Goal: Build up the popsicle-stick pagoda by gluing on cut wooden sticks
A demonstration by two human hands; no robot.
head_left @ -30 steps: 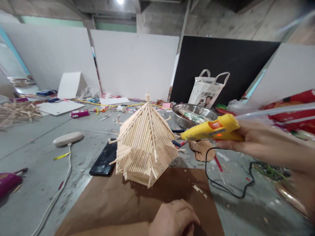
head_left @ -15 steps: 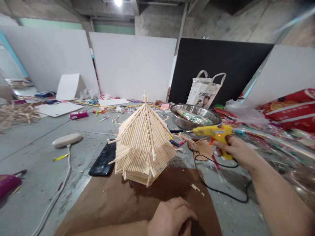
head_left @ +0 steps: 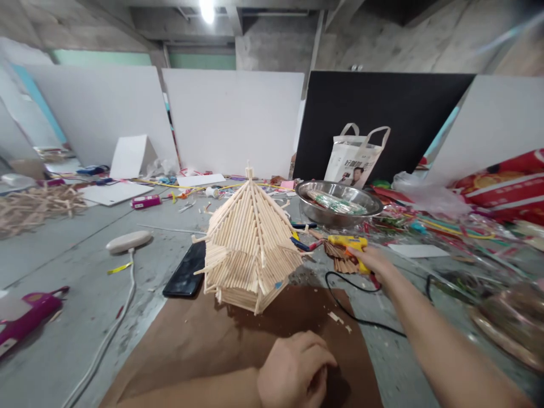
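My right hand (head_left: 376, 262) grips a yellow hot glue gun (head_left: 356, 242) by its handle, low over the right side of the table. The nozzle points left, toward a house-like model built of pale wooden sticks (head_left: 246, 226), and is apart from it. The model stands upright at the centre, with a pointed roof and a small stick finial. In front of it my left hand (head_left: 297, 365) rests on brown paper (head_left: 204, 351), fingers curled inward. Whatever those fingers may hold is hidden. A pleated brown piece (head_left: 342, 263) lies just under the glue gun.
A black phone (head_left: 182, 277) lies left of the model, near a white corded device (head_left: 130, 242). Behind the glue gun stands a steel basin (head_left: 310, 212), with a paper bag (head_left: 351, 158) behind it. A black cord (head_left: 361, 320) curves across the right; loose sticks (head_left: 38, 209) lie far left.
My right hand has lowered the glue gun and brought it a little left, closer to the table. My left hand stays on the paper. The view has tilted slightly.
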